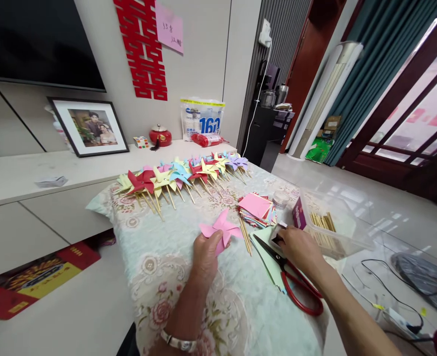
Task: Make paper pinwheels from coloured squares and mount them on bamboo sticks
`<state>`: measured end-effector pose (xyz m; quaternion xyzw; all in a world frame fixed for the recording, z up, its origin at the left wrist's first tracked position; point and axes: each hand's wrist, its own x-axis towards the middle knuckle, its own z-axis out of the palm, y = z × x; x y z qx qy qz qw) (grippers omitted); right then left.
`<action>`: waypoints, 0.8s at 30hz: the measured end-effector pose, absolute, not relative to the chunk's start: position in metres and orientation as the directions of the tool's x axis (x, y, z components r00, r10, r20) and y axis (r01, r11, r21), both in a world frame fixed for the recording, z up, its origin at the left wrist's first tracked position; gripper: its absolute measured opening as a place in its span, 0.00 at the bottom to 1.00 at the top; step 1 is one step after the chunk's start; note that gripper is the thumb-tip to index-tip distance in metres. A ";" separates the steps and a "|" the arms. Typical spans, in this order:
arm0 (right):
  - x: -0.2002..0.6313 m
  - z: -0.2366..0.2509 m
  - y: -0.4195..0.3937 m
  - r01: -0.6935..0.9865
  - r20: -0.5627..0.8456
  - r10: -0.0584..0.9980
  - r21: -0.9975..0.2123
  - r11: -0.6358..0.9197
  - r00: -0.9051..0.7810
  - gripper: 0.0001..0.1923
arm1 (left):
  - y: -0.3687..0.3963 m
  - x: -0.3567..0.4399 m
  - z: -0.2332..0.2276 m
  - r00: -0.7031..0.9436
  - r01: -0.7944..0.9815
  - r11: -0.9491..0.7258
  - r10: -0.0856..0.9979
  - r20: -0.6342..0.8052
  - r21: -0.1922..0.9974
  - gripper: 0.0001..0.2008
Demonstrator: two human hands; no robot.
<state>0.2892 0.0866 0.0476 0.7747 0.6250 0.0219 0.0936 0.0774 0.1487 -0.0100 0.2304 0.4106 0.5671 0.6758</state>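
My left hand (205, 254) is closed on a pink paper pinwheel (226, 225), with the thumb pressed near its centre. No stick shows on that pinwheel. Over a small box (275, 236), my right hand (300, 244) has bent fingers dipping in at the top; the fingertips and anything between them are hidden. Beside this hand lie scissors (300, 284) with red handles, resting partly on pale green paper (266, 259). Several loose wooden sticks (245, 237) lie between the two hands. Just behind them is a stack of coloured paper squares (257, 205), pink on top.
Finished pinwheels (181, 173) on sticks line the table's far side. A clear plastic bin (346, 242) with sticks stands at the right, near a small round clear container (280, 199). A flowered cloth (159, 291) covers the table. Cables (392, 282) lie on the floor.
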 end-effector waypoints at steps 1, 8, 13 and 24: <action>0.289 0.047 0.089 0.964 -0.090 0.972 0.179 -0.198 0.217 0.13 | 0.149 0.077 -0.010 0.018 -0.578 0.250 0.956 -0.294 0.777 0.14; 0.290 0.049 0.099 0.975 -0.148 0.973 0.162 -0.152 0.176 0.11 | 0.149 0.077 -0.009 0.027 -0.571 0.255 0.956 -0.292 0.781 0.13; 0.292 0.051 0.101 0.986 -0.156 0.978 0.118 -0.119 0.137 0.13 | 0.149 0.077 -0.008 0.020 -0.579 0.265 0.950 -0.312 0.771 0.13; 0.307 0.055 0.088 0.970 0.005 0.993 -0.216 -0.112 0.116 0.09 | 0.148 0.077 -0.008 0.030 -0.572 0.265 0.952 -0.304 0.776 0.13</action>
